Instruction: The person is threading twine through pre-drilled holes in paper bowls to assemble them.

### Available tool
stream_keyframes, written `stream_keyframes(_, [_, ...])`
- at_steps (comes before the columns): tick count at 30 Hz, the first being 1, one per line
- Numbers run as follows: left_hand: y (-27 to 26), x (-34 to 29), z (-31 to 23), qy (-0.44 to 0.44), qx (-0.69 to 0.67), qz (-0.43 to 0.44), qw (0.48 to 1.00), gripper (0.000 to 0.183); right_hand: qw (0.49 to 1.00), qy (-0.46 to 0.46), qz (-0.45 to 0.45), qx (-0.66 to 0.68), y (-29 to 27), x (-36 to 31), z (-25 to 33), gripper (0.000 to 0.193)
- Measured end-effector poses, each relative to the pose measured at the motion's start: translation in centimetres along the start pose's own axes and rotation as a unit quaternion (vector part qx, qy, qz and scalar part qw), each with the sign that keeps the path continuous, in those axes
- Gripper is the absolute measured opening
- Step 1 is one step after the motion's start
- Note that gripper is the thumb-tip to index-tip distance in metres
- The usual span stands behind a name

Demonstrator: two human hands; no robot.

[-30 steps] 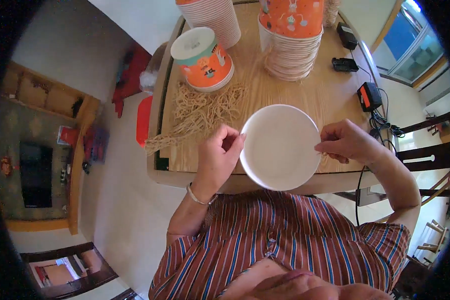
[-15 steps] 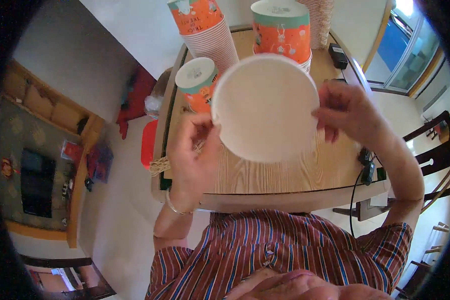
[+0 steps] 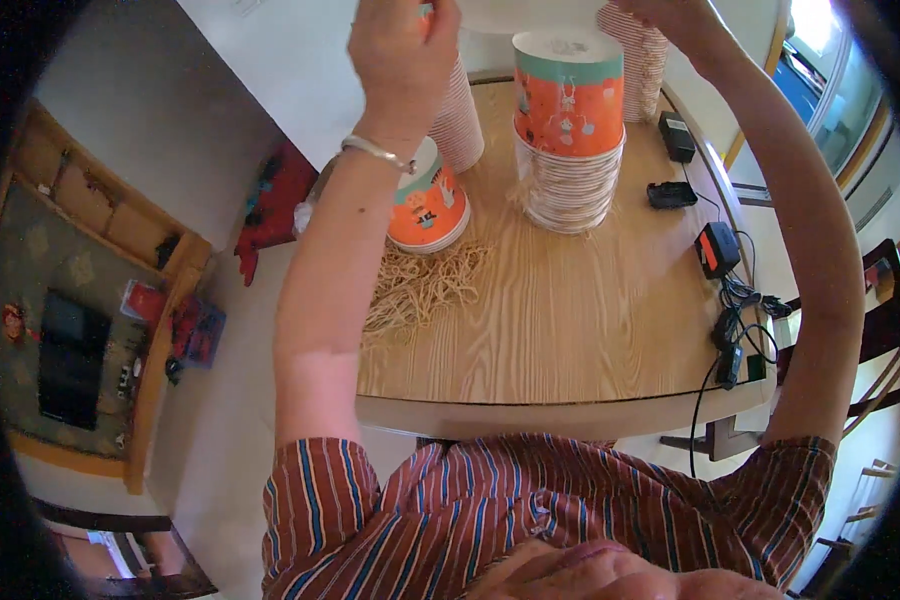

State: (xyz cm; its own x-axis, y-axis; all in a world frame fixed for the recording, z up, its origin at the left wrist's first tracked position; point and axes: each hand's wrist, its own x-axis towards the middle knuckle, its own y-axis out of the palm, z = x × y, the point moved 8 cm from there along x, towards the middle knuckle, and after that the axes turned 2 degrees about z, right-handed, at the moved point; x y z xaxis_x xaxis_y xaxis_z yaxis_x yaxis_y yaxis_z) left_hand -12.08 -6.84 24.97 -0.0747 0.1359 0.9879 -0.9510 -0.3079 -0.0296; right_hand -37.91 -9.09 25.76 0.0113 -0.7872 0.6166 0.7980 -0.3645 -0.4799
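At the top edge, a cream-white round paper tub (image 3: pixel 530 14) spans the gap between my hands, mostly cut off by the frame. My left hand (image 3: pixel 405 55), with a bangle at its wrist, is closed at the tub's left side. My right hand (image 3: pixel 678 22) is at its right side, its fingertips partly out of view. Below, a large orange and green paper tub (image 3: pixel 570 105) tops a nested upside-down stack. A smaller orange tub (image 3: pixel 430 210) stands partly behind my left forearm. Another tall stack of tubs (image 3: pixel 458 125) rises behind my left hand.
Tangled beige strings (image 3: pixel 425 290) lie on the wooden table (image 3: pixel 560 330). Black adapters (image 3: pixel 718 250) and a cable coil (image 3: pixel 740 300) sit along its right edge. A further tub stack (image 3: pixel 642 65) stands at the back. A dark chair (image 3: pixel 875 310) is at the right.
Both hands have moved up and away from me, carrying the white round tub from above the table's middle to the top edge. The strings and adapters have come into fuller view.
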Motion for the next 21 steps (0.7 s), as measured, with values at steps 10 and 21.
stream_keyframes(10, [9.5,-3.5,4.1,0.13,0.127,0.169,0.969,0.036,0.987,0.053,-0.004,0.152,-1.7,4.5,-13.8,0.032])
stream_keyframes(21, [10.2,-8.6,2.1,0.19,0.063,0.114,0.973,0.026,0.921,0.12,0.115,0.353,1.7,1.6,-21.4,0.038])
